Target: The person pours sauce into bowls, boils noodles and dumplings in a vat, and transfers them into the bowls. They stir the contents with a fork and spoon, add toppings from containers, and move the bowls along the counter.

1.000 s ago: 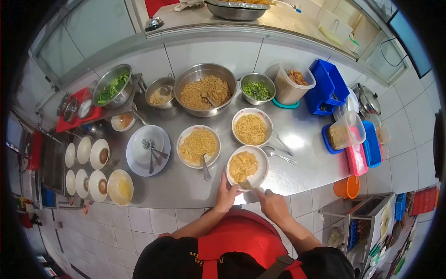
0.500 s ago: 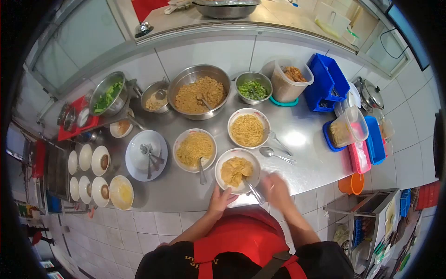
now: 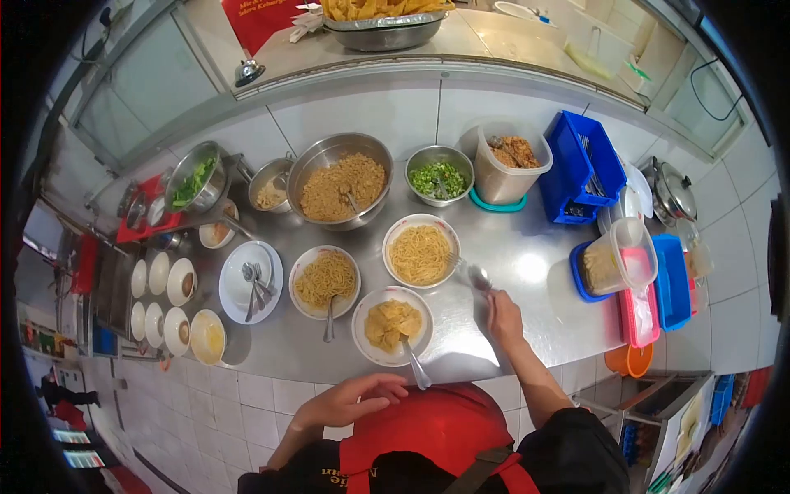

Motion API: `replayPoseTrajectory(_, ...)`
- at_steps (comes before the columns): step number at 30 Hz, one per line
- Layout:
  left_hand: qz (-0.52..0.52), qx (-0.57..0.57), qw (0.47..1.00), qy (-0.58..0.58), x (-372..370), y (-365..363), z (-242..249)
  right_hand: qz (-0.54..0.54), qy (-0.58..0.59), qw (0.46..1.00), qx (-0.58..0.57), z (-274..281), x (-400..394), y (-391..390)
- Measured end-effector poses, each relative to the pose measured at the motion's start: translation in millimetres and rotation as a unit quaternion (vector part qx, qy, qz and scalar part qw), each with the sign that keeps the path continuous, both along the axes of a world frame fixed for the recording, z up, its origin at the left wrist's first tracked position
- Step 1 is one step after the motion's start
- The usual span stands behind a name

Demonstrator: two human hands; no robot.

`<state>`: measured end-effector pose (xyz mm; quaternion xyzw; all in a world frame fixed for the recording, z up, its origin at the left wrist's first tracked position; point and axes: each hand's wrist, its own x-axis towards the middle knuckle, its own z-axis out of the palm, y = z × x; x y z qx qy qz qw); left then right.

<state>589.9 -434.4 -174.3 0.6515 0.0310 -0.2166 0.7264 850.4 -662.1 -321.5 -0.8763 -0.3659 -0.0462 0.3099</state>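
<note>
My right hand point(image 3: 504, 319) is closed on the handle of a metal spoon point(image 3: 479, 277) above the steel counter. A fork point(image 3: 454, 262) has its tines at the rim of a bowl of noodles point(image 3: 420, 253), its handle running toward that hand. My left hand point(image 3: 354, 400) holds nothing, fingers stretched out, in front of the red apron point(image 3: 428, 424). Just beyond it stands a white bowl point(image 3: 360, 333) of yellow folded pieces, with a spoon point(image 3: 416, 366) leaning out over its near rim. Another noodle bowl point(image 3: 326, 281) with a utensil in it sits to the left.
At the back stand a large bowl of brown crumbly topping point(image 3: 344, 185), chopped greens point(image 3: 439, 179) and a tall tub point(image 3: 510, 169). Blue cutlery bins point(image 3: 580, 169) are at right. Stacked plates point(image 3: 250, 280) and several small bowls point(image 3: 177, 329) occupy the left.
My left hand has let go of the bowl of yellow pieces and drawn back. My right hand has moved forward and taken the spoon from the counter. The view has shifted slightly.
</note>
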Motion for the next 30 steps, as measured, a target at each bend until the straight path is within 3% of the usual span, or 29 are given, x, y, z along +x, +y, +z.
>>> replayPoseTrajectory(2, -0.003, -0.003, 1.000, -0.031, 20.4, -2.9, -2.2, -0.049, -0.027, 0.997, 0.047, 5.8, 11.9, 18.2)
replayPoseTrajectory(5, 0.037, 0.043, 0.996, -0.068, 55.1, -12.6, -13.8, -0.050, -0.073, 0.994, -0.066, 12.1, 10.9, 42.5)
replayPoseTrajectory(7, 0.048, -0.001, 0.995, -0.083, 77.4, -18.2, -31.6, -0.008, -0.159, 0.984, -0.078, -44.4, 29.7, 31.7)
replayPoseTrajectory(8, 0.053, 0.019, 0.995, -0.076, 89.4, -18.4, -32.3, -0.025, -0.033, 0.985, -0.168, -31.1, 25.4, 34.7)
replayPoseTrajectory(9, 0.077, 0.111, 0.986, -0.102, 98.9, -17.2, -35.7, -0.048, -0.003, 0.993, -0.106, -24.5, 17.9, 33.5)
replayPoseTrajectory(10, 0.202, 0.141, 0.947, -0.206, 109.9, -20.4, -50.3, 0.001, 0.028, 0.999, -0.043, -24.1, 21.9, 26.5)
replayPoseTrajectory(11, 0.344, 0.135, 0.904, -0.217, 124.4, -25.8, -50.6, 0.068, 0.067, 0.995, 0.006, -6.2, 18.1, 29.3)
replayPoseTrajectory(12, 0.468, 0.116, 0.847, -0.225, 133.7, -33.3, -46.6, 0.100, 0.295, 0.949, 0.047, 28.9, 3.6, 34.8)
replayPoseTrajectory(13, 0.459, -0.025, 0.869, -0.184, 135.6, -36.4, -42.9, 0.109, 0.510, 0.850, 0.073, 54.5, -19.6, 34.2)
replayPoseTrajectory(14, 0.424, -0.169, 0.878, -0.146, 140.6, -37.9, -38.5, 0.234, 0.666, 0.689, 0.164, 61.6, -31.2, 37.1)
replayPoseTrajectory(15, 0.373, -0.308, 0.869, -0.105, 146.8, -38.6, -35.9, 0.220, 0.680, 0.679, 0.167, 66.2, -38.9, 42.3)
replayPoseTrajectory(18, 0.331, -0.183, 0.912, -0.157, 157.2, -26.0, -72.6, 0.163, 0.721, 0.651, 0.175, 79.0, -59.6, 53.8)
replayPoseTrajectory(19, 0.448, -0.170, 0.869, -0.120, 155.4, -32.0, -54.3, 0.139, 0.736, 0.638, 0.178, 81.9, -68.2, 56.8)
replayPoseTrajectory(20, 0.506, -0.178, 0.835, -0.120, 156.9, -25.9, -56.9, 0.181, 0.540, 0.802, 0.178, 86.4, -74.8, 60.5)
replayPoseTrajectory(21, 0.555, -0.189, 0.802, -0.113, 160.8, -21.1, -64.2, 0.200, 0.309, 0.916, 0.159, 93.0, -79.8, 63.3)
replayPoseTrajectory(22, 0.587, -0.199, 0.779, -0.092, 163.3, -16.7, -68.4, 0.197, 0.059, 0.972, 0.117, 99.3, -83.4, 62.2)
replayPoseTrajectory(24, 0.593, -0.226, 0.770, -0.063, 168.0, -11.0, -80.9, 0.180, -0.029, 0.980, -0.082, 106.1, -77.6, 57.9)
replayPoseTrajectory(25, 0.575, -0.240, 0.780, -0.059, 169.0, -5.8, -88.9, 0.185, -0.020, 0.980, -0.071, 109.5, -74.1, 58.0)
replayPoseTrajectory(27, 0.565, -0.087, 0.812, -0.118, 172.7, 5.4, -101.3, 0.199, 0.015, 0.977, -0.075, 113.9, -47.7, 53.8)
replayPoseTrajectory(29, 0.497, 0.182, 0.823, -0.206, 168.2, 40.2, -86.8, 0.230, 0.044, 0.964, -0.125, 115.5, 6.0, 49.4)
replayPoseTrajectory(30, 0.450, 0.215, 0.846, -0.188, 176.8, 66.6, -86.9, 0.249, 0.051, 0.954, -0.162, 119.9, 32.5, 53.7)
